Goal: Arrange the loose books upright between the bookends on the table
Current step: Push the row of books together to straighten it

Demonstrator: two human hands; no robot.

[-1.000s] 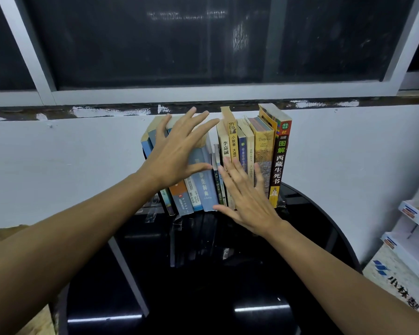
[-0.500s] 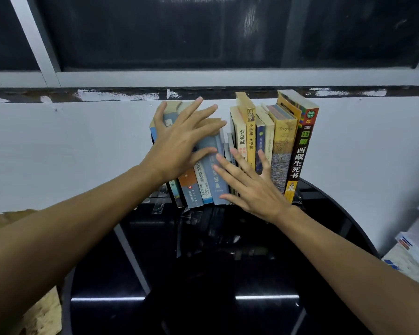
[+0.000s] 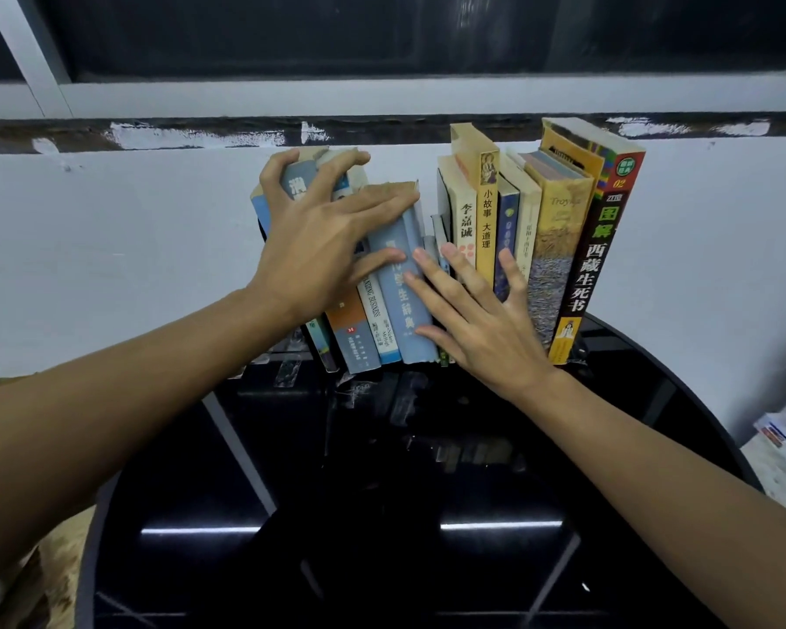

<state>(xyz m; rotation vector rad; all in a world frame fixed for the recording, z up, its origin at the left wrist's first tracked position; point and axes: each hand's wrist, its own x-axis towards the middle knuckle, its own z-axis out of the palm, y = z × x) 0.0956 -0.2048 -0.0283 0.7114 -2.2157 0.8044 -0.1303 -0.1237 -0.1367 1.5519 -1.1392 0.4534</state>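
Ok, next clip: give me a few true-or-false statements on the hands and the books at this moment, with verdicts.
1. The left hand grips the tops of the leaning books. True.
2. The right hand lifts a book. False: its straight fingers lie against spines of books standing on the black table.
3. Every book stands upright. False: the left group leans left.
4. The black-spined book stands at the row's right end. True.

A plain indoor room, maybe a study or office: a white wall (image 3: 110, 265), a dark window (image 3: 291, 34) above, books (image 3: 559, 247) on a shiny black round surface (image 3: 382, 560).
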